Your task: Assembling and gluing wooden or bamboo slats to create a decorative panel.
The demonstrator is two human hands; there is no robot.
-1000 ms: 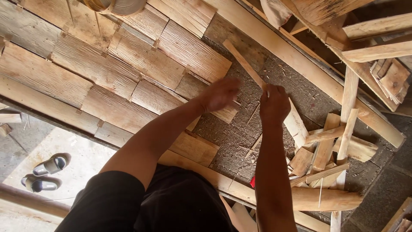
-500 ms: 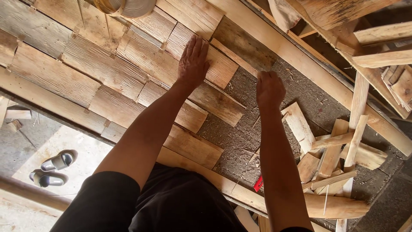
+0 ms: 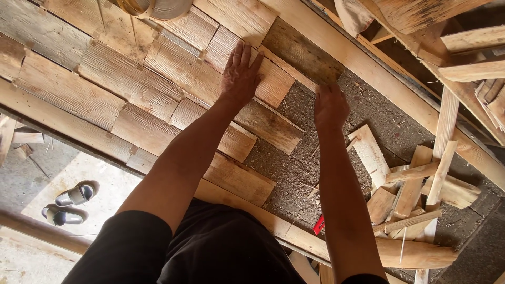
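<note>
Head view, left hand (image 3: 241, 73): spread flat, palm down, fingers wide, pressing a pale wooden shingle (image 3: 263, 79) in the laid rows; grips nothing.
Head view, right hand (image 3: 330, 107): fingers curled down on the lower edge of a darker shingle (image 3: 302, 52); whether it pinches the edge or only pushes, cannot tell.
Darker shingle: lies tilted between the pale shingle and the long diagonal beam (image 3: 368, 63), its low end on the rough grey underlay (image 3: 294, 163).
Scrap: loose offcuts (image 3: 410, 194) heaped just right of the right forearm; a small red thing (image 3: 319, 225) shows near the elbow.
Below: sandals (image 3: 71, 202) on ground seen past the edge.
Risk, slip: the darker shingle is likely loose; an uneven push could skew it out of row.
Risk, splinters: rough grain under bare palms.
Risk, scrap: an elbow sweep could knock offcuts downhill.
</note>
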